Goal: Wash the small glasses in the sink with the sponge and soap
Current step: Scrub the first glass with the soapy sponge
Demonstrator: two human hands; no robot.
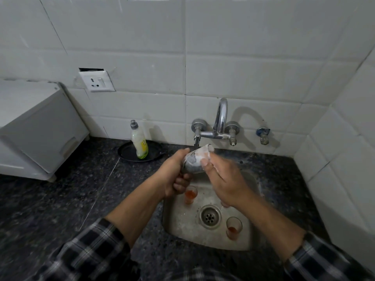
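Above the steel sink [251,238], my left hand [172,175] grips a small soapy glass [191,164], held tilted with its mouth toward the wall. My right hand [225,179] pinches a pale sponge [205,152] pushed into that mouth. Two more small glasses with orange-red residue stand in the basin: one [190,194] at the back left, just under my left hand, the other [233,228] at the front right of the drain [210,217]. A soap bottle [140,144] stands in a dark dish on the counter, left of the tap.
A chrome wall tap [220,122] arches over the back of the sink, with a second valve [263,135] to its right. A white appliance [38,128] fills the left of the dark granite counter [60,195]. A tiled wall closes the right side.
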